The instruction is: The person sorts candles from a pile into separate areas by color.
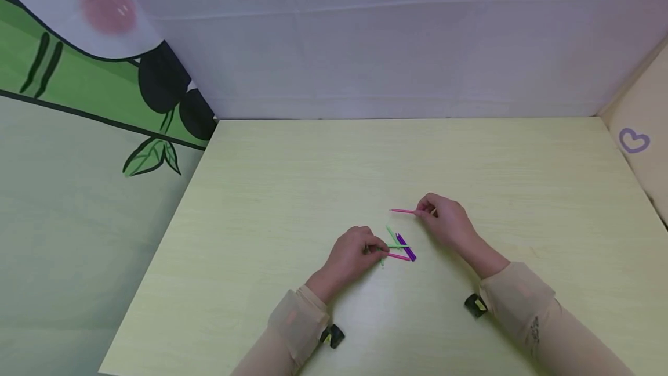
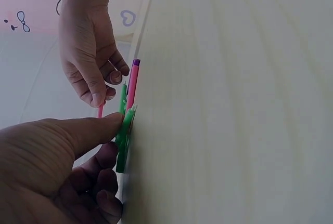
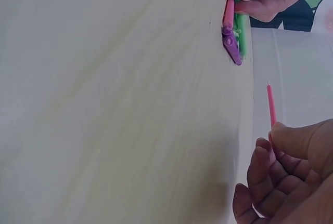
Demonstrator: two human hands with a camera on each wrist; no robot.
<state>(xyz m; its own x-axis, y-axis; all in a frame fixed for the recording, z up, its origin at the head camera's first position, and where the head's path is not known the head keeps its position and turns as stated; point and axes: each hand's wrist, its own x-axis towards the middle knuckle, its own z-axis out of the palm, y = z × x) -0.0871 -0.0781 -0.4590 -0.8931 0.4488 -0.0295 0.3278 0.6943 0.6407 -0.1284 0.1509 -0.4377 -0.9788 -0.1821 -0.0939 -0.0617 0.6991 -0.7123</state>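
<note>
Thin candles in green, pink and purple lie crossed in a small pile on the table. My left hand (image 1: 355,251) is at the pile's left side, its thumb and fingertips pinching a green candle (image 2: 125,125). Close to those fingertips lies a pink candle (image 1: 399,257), crossing toward the purple candles (image 1: 406,247). Another green candle (image 1: 391,233) points up and away. To the right and farther back, my right hand (image 1: 446,219) pinches one end of a pink candle (image 3: 271,102) between thumb and finger. That candle's wick end points left, raised off the tabletop.
The pale wooden table (image 1: 292,179) stretches around both hands. A light cloth wall (image 1: 376,62) stands behind its far edge, with a printed green and black cloth (image 1: 172,109) at the left. Small dark wrist cameras (image 1: 475,305) sit by both sleeves.
</note>
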